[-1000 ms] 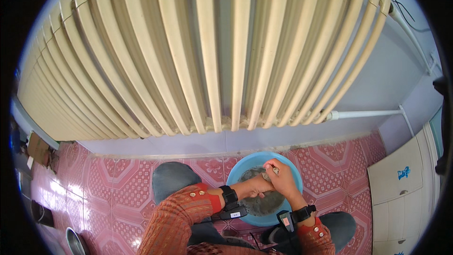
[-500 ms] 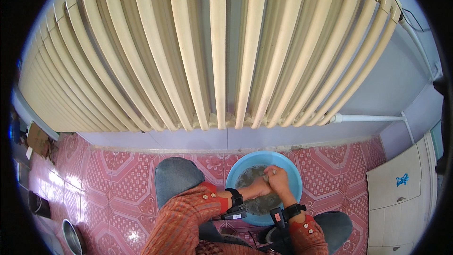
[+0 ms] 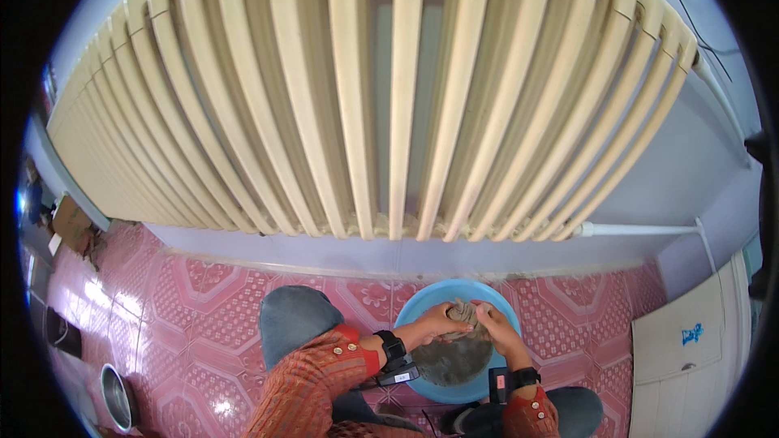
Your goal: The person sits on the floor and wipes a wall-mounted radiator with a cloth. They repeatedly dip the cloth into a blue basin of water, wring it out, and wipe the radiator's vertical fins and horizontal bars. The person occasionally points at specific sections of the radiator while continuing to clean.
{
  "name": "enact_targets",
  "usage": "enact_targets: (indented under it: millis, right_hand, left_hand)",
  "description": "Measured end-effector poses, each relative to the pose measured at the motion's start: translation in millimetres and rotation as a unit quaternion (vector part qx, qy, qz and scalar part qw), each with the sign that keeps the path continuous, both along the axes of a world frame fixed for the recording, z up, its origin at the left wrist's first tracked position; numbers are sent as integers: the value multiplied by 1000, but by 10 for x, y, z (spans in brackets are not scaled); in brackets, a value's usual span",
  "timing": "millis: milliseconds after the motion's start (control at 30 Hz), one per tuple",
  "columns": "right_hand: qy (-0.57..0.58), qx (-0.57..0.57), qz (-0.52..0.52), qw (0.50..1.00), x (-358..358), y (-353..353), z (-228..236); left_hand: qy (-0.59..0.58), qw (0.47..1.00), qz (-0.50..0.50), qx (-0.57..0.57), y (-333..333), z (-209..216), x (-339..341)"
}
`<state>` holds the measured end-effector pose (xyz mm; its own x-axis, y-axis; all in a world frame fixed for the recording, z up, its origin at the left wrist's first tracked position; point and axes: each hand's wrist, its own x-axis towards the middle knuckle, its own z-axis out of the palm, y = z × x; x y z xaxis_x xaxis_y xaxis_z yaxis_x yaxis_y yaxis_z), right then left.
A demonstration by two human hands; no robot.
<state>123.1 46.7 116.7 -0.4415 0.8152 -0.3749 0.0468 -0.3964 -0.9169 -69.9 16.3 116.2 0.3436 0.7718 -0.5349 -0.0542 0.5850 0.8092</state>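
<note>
Hands (image 3: 498, 329) parted, cloth (image 3: 463, 313) between; radiator (image 3: 406, 113) beyond

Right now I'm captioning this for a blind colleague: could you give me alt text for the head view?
A person's bare left hand and right hand hold a crumpled grey-brown cloth over murky grey water in a round light-blue basin. The basin stands on a pink patterned tile floor before a long cream ribbed radiator.

Cloth (image 3: 463, 311) partly hidden by hands (image 3: 439, 322); basin (image 3: 428, 297) floor hidden under murky water (image 3: 451, 365); radiator (image 3: 405, 97) top, cabinet (image 3: 675, 353) bottom cut off.
</note>
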Motion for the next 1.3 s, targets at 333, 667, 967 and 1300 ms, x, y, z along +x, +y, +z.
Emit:
enact_targets:
  millis: [333,667,967,1300]
  right_hand:
    - [-10,-58,160,985,-224,-35,-317]
    - [-165,-103,276,941,-553,-248,-1228]
    - [-395,282,556,675,-383,-945,-2025]
    - [-450,289,547,644,-338,-1352,-1895]
  left_hand:
    - [-44,980,178,-70,-185,-107,-354]
    - [-71,955,275,-86,-462,-165,-607]
    - [-46,976,208,-52,-562,-174,-745]
    - [-77,976,200,-31,-714,-94,-711]
